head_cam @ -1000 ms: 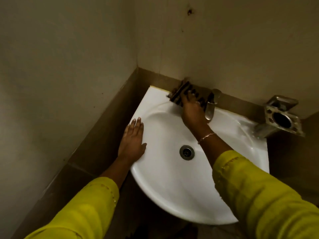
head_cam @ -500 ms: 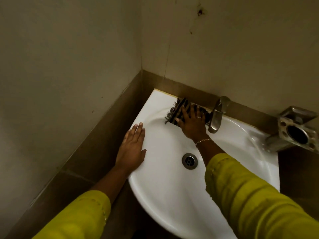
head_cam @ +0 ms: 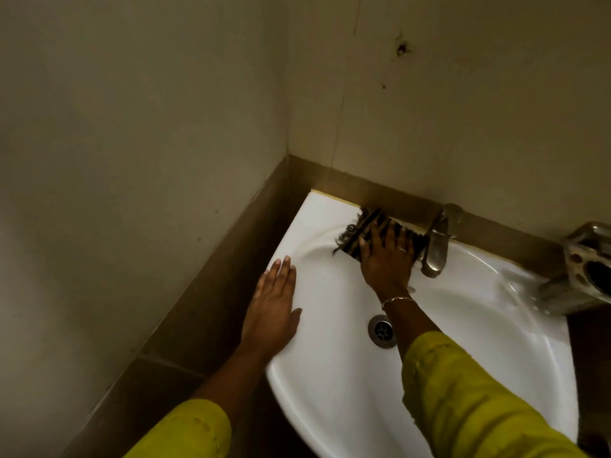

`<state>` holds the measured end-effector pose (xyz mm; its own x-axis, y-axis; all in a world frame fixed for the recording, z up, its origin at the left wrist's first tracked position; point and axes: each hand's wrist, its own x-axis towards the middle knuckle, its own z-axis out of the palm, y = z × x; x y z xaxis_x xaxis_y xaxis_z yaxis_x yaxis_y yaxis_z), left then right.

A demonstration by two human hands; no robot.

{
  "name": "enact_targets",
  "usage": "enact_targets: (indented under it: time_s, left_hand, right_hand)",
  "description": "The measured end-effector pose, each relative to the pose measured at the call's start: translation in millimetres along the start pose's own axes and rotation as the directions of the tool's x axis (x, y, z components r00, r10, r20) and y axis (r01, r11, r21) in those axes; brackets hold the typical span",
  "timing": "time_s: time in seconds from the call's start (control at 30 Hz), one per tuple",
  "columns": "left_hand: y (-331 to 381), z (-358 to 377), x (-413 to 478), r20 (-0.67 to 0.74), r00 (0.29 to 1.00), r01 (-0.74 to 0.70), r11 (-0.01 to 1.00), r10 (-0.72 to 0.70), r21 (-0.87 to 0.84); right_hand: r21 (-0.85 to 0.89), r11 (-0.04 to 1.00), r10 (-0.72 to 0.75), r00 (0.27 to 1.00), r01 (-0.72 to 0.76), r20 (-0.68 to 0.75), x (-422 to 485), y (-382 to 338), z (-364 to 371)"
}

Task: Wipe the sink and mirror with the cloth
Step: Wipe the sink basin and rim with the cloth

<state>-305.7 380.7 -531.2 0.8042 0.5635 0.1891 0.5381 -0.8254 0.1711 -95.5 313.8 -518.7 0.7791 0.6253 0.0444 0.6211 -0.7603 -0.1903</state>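
Note:
A white corner sink (head_cam: 330, 375) sits against brown tiles. My right hand (head_cam: 386, 256) presses a dark striped cloth (head_cam: 355, 234) with frayed edges flat onto the sink's back rim, just left of the metal tap (head_cam: 436, 249). The cloth shows mostly beyond my fingertips; the rest is hidden under the palm. My left hand (head_cam: 274, 309) lies flat, fingers together, on the sink's left rim and holds nothing. The drain (head_cam: 383, 330) sits in the basin below my right wrist. No mirror is in view.
A metal wall holder (head_cam: 585, 269) with round holes sticks out at the right, over the sink's far right rim. Plain walls meet in a corner behind the sink. A brown tile band (head_cam: 211, 292) runs along both walls.
My right hand and the cloth slid from the back rim down to the basin's upper edge beside the tap. The view tilted upward. The left hand stayed on the rim.

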Motion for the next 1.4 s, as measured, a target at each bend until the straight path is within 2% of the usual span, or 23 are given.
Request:
enact_targets:
  time_s: [0.07,0.17,0.43,0.6,0.73,0.83,1.0,1.17,1.3,1.4]
  left_hand:
    - [1.2,1.3,-1.0,-0.002,1.0,0.016,1.0,-0.016,-0.021]
    - [0.7,1.2,-1.2,-0.015,1.0,0.024,0.999,-0.025,-0.041]
    - [-1.1,7.7,-0.5,-0.007,0.999,0.05,0.999,-0.05,-0.003]
    - [-2.8,9.4,-0.9,-0.009,0.998,0.058,0.998,-0.058,0.006]
    - [-2.5,9.2,-1.5,-0.009,0.999,0.049,0.999,-0.049,0.001]
    - [-0.5,3.3,0.0,-0.003,0.999,0.042,0.999,-0.042,-0.018]
    - [-3.3,-1.4,-1.6,0.073,0.995,0.073,0.996,-0.068,-0.058]
    - [-2.2,-2.0,-1.4,0.048,0.996,0.076,0.992,-0.071,-0.104]
    - [-0.9,-1.0,-1.3,0.038,0.996,0.083,0.992,-0.08,-0.099]
    - [-0.8,2.4,-0.2,0.002,0.996,0.093,0.993,-0.093,-0.077]
  right_hand:
    - [-0.011,0.997,0.074,0.997,-0.074,0.029,10.3,-9.5,5.5]
    - [0.05,0.992,0.12,0.993,-0.12,-0.01,17.6,-31.8,10.5]
    - [0.039,0.999,-0.022,1.0,0.022,0.01,31.1,-97.0,15.5]
    - [-0.014,0.978,-0.209,0.976,0.21,0.055,40.0,-111.8,12.1]
    - [0.004,0.879,-0.477,0.877,0.477,0.054,41.9,-94.8,9.9]
    - [0.005,0.836,-0.547,0.834,0.548,0.079,37.9,-72.9,5.6]
    - [-0.065,0.908,-0.412,0.911,0.413,0.035,26.8,-25.2,4.0]
    - [-0.086,0.967,-0.243,0.97,0.24,-0.026,16.9,26.1,0.7]
    - [-0.018,0.999,-0.042,0.997,0.041,-0.069,-3.1,10.2,4.1]
    - [0.012,0.997,0.072,0.997,-0.071,-0.013,-15.5,-16.9,7.8]
